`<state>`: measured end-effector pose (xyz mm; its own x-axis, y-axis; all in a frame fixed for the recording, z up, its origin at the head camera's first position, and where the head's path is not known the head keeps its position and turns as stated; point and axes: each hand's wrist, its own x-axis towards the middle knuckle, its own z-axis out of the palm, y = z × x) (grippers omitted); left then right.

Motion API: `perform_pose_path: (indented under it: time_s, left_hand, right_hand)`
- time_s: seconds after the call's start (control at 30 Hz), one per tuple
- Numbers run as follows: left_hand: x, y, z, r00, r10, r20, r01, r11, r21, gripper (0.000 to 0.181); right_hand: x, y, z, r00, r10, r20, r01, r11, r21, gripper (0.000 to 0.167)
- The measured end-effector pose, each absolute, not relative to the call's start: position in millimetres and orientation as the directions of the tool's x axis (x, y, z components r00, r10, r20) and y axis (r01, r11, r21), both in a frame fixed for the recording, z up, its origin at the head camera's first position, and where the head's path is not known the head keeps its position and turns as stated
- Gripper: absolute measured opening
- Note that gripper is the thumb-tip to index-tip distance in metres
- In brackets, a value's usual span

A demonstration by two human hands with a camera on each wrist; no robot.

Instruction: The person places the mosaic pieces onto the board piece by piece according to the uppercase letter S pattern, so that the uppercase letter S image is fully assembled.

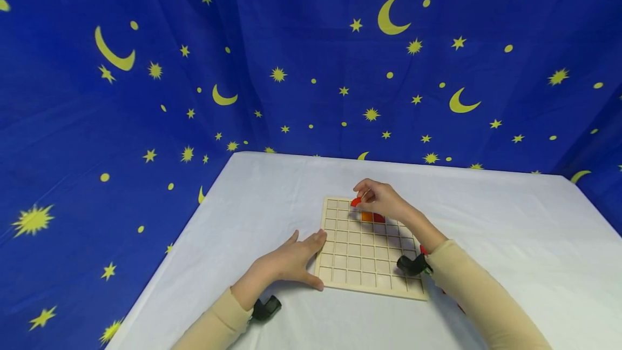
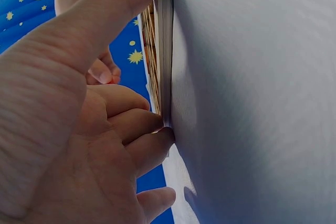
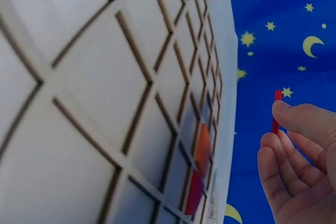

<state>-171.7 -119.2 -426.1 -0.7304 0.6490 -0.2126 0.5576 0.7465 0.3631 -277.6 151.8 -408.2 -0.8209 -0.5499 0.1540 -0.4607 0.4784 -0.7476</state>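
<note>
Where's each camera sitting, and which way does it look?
Head: worn on the head, facing forward and down at the grid board; left hand, right hand and both sleeves show.
Left wrist: on that wrist, looking past the left palm to the board's edge; part of the right hand shows.
Right wrist: on that wrist, looking across the board; the right hand pinches a red piece.
Head and right wrist views share the orange piece.

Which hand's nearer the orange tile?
Right. The right hand is raised near the orange tile; the left hand is farther off, touching the board at its left edge.
</note>
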Motion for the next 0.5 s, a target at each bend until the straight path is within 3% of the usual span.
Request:
perform_pose_path:
  time_s: [0.5]
  left_hand:
    - [-172, -118, -429, -0.730, 0.648, -0.216, 0.564, 0.750, 0.345, 0.110]
  right_hand:
    - [-278, 149, -427, -0.789, -0.597, 0.143, -0.522, 0.530, -0.669, 0.035]
